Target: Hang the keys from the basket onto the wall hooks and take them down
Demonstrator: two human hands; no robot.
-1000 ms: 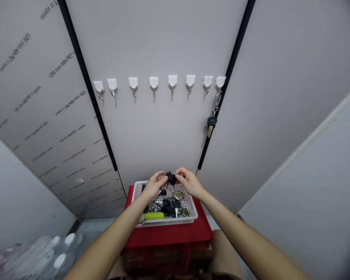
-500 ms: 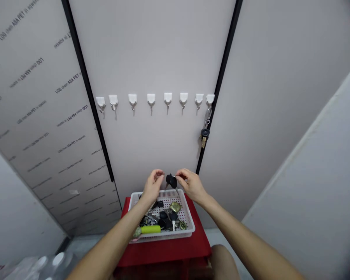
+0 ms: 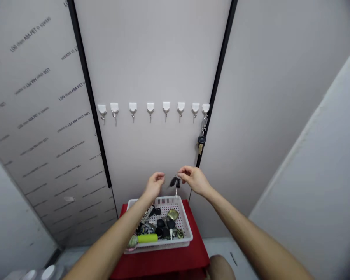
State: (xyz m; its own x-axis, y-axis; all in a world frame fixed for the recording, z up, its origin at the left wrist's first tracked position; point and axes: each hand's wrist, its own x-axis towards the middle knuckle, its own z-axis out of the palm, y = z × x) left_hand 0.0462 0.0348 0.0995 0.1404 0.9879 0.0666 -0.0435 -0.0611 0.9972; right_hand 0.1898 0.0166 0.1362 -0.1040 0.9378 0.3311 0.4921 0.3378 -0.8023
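My right hand pinches the ring of a small bunch of black-headed keys, which dangles above the basket's far edge. Close by on the left, my left hand is raised with thumb and fingertips drawn near each other; whether anything is between them I cannot make out. Below both hands, a white plastic basket holds several keys, a gold-coloured square piece and a bright yellow-green cylinder.
A row of several white hooks runs along the grey wall panel. From the rightmost hook hangs a keyring with a black round piece and a brass piece. The basket stands on a red surface. White-capped bottles stand at lower left.
The keys have swung from between both hands to hang beneath my right hand. My left hand is now apart from them. The camera view has shifted slightly.
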